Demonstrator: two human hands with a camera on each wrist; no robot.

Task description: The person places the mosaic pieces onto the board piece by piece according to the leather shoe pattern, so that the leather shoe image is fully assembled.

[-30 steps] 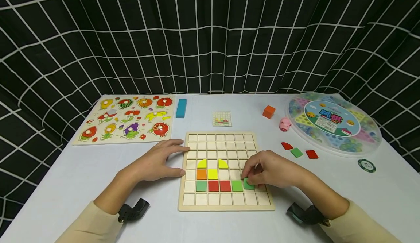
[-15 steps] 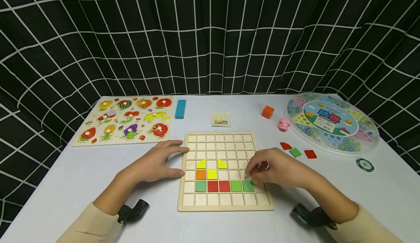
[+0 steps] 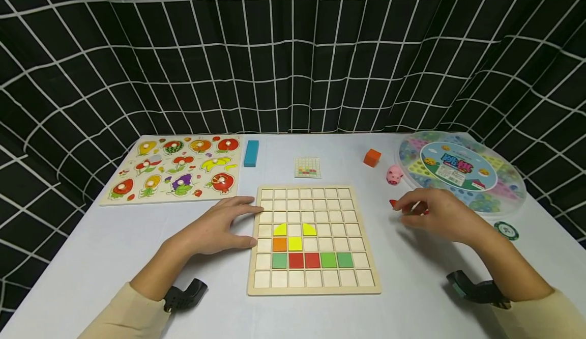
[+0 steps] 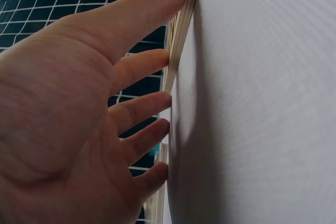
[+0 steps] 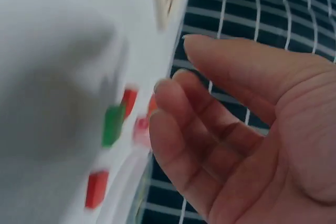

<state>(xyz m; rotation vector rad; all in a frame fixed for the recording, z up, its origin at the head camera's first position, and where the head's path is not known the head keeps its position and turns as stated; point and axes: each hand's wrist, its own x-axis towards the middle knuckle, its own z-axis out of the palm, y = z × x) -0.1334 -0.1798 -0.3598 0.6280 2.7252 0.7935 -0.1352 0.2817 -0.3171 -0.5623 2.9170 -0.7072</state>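
The wooden grid board (image 3: 314, 279) lies flat in front of me. One row holds a green, two red and two more green square tiles; above them are an orange tile (image 3: 280, 245), a yellow square and two yellow quarter-rounds. My left hand (image 3: 215, 228) touches the board's left edge with extended fingertips and thumb. My right hand (image 3: 441, 216) hovers right of the board, its fingers bent loosely around nothing. Below it, the right wrist view shows a green tile (image 5: 112, 125), a red square tile (image 5: 96, 189) and another red piece (image 5: 129, 99); the hand mostly hides these in the head view.
Behind the board lies a small pattern card (image 3: 307, 168). A fruit puzzle (image 3: 155, 199) and blue block (image 3: 251, 153) stand back left. At right are an orange cube (image 3: 372, 158), pink pig (image 3: 394, 175), round clear game box (image 3: 508, 189) and a dark green chip (image 3: 506, 230).
My right hand has let go of a green tile, which now sits flat in its cell at the row's right end. It has moved right, over the loose pieces. The left hand stays put.
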